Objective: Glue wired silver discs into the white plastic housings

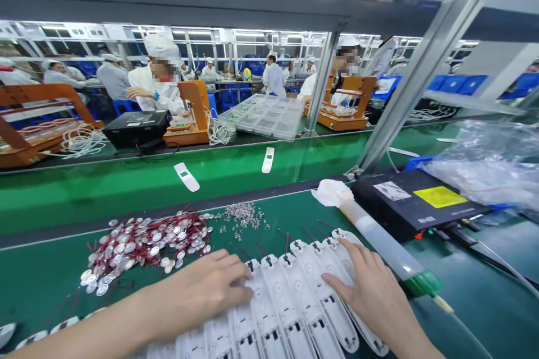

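- While your head camera looks down at the green bench (50,286), your left hand (206,291) lies palm down on the row of white plastic housings (295,303). Its fingers are loosely bent and closed around nothing.
- Your right hand (370,291) rests flat on the same row at its three o'clock end. The fingers are spread and grip nothing.
- White plastic housings: laid side by side, touching, at six o'clock in the view, between and under both hands.
- Pile of metal discs with red wires (143,244): ten o'clock of your left hand, near.
- Heap of tiny grey parts (244,216): twelve o'clock of your left hand.
- Translucent tube with a green end (379,238): just beside your right hand, at one o'clock.
- Black box with a yellow label (416,202): two o'clock of your right hand.
- Clear plastic bag (488,162): three o'clock of the view.
- Two loose white housings (186,176) lie on the green belt (126,185) at twelve o'clock, with seated co-workers in white beyond.
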{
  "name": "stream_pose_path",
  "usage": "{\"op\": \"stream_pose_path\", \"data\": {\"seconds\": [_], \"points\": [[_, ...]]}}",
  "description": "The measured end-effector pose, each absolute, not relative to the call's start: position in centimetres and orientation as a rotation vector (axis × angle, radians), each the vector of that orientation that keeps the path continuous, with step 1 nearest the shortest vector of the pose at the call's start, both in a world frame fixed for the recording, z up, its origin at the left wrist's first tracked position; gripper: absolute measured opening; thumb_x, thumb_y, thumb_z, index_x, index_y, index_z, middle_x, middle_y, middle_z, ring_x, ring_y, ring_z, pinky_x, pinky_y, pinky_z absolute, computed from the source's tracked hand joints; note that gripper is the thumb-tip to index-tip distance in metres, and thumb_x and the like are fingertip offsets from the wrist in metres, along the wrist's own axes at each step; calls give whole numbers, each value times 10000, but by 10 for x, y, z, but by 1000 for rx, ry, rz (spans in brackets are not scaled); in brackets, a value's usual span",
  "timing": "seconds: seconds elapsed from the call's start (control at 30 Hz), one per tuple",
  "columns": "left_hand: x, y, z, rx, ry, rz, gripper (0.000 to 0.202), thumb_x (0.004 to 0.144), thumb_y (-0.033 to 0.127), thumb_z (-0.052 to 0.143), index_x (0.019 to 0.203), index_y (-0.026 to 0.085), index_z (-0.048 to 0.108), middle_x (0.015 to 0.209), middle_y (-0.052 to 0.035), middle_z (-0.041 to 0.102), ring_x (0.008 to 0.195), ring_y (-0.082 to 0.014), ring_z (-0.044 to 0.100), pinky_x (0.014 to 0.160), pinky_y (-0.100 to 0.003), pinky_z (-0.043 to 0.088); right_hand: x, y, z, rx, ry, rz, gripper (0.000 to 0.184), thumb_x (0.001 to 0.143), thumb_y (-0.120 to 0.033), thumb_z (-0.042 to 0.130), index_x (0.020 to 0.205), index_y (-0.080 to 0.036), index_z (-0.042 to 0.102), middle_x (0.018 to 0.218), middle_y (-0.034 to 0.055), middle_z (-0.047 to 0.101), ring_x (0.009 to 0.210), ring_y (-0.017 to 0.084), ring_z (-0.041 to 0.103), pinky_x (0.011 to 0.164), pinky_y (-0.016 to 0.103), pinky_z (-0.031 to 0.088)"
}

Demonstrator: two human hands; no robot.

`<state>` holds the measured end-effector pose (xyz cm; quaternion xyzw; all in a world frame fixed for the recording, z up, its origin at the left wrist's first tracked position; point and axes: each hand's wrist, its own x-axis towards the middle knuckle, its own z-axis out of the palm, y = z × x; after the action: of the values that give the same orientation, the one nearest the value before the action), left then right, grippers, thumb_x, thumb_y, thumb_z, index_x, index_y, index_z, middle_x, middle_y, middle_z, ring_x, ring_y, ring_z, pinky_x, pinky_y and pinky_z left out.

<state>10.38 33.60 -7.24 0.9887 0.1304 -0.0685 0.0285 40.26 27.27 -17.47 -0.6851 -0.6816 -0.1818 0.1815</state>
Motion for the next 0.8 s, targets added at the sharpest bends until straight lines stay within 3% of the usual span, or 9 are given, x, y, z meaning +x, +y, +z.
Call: {"op": "stream_pose_path", "data": {"seconds": [0.13, 0.2, 0.33, 0.53, 0.8], "points": [[111, 340, -92, 3134, 312, -85, 219, 890, 79, 419, 1060, 197, 491, 1109, -38, 520, 858, -188, 495, 668, -310, 342, 403, 278, -169, -2018, -1982, -361, 576, 701, -476, 549, 1172, -160, 446, 1033, 95, 598, 885, 256, 567, 645, 362, 475], [114, 345, -100, 3164, 280, -30, 111, 886, 103, 449, 900, 180, 527, 1023, -26, 540, 804, -181, 486, 627, -307, 320, 403, 281, -162, -2067, -2024, -206, 593, 705, -473, 536, 1206, -175, 427, 1099, 90, 576, 933, 256, 555, 676, 366, 473], [113, 351, -110, 3191, 251, 48, 190, 861, 98, 483, 683, 164, 478, 864, -11, 531, 735, -167, 454, 589, -303, 283, 398, 293, -141, -2196, -2009, 109, 603, 678, -366, 527, 1236, -169, 411, 1185, 95, 525, 1041, 269, 496, 830, 412, 419], [107, 353, -115, 3167, 202, 162, 209, 872, 117, 475, 670, 168, 459, 731, 2, 474, 671, -151, 391, 575, -310, 268, 392, 325, -123, -2067, -2173, 333, 722, 648, -288, 519, 1323, -200, 278, 1260, 82, 451, 1107, 253, 420, 924, 428, 320], [117, 351, -119, 3175, 249, 258, 205, 869, 130, 476, 669, 164, 443, 700, -2, 440, 661, -150, 379, 581, -309, 259, 382, 369, -126, -1921, -2293, 349, 752, 636, -279, 543, 1332, -201, 269, 1262, 83, 446, 1106, 253, 412, 936, 444, 277]]}}
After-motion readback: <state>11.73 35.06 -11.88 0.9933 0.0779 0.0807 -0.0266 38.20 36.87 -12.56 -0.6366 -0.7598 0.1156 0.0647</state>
